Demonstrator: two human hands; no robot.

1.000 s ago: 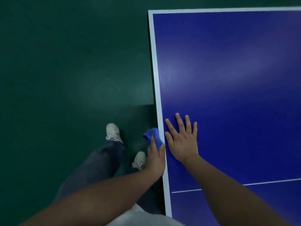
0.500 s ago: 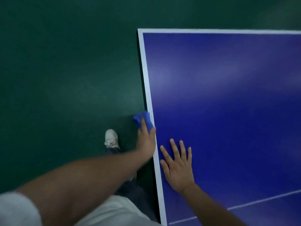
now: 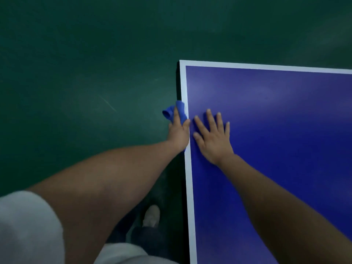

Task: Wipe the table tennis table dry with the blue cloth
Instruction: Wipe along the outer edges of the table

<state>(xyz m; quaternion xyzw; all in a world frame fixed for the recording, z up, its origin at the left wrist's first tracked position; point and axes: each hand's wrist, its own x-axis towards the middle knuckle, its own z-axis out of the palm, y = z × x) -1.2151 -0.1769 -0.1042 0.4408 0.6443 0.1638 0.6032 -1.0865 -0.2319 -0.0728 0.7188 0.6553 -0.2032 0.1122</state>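
Note:
The blue table tennis table (image 3: 276, 121) with a white border fills the right of the head view; its far left corner shows at upper centre. My left hand (image 3: 179, 133) grips the blue cloth (image 3: 174, 111) against the table's left side edge, thumb on the white border, the cloth bunched ahead of the fingers. My right hand (image 3: 212, 137) lies flat on the blue top just inside that edge, fingers spread and straight, right beside the left hand.
Dark green floor (image 3: 76, 73) surrounds the table on the left and beyond its far edge. My white shoe (image 3: 151, 216) and dark trouser leg stand close to the table's side, below my left arm.
Both hands have slid forward along the left side edge toward the far corner, the cloth rubbing the edge. The corner now sits much nearer, and I have stepped forward.

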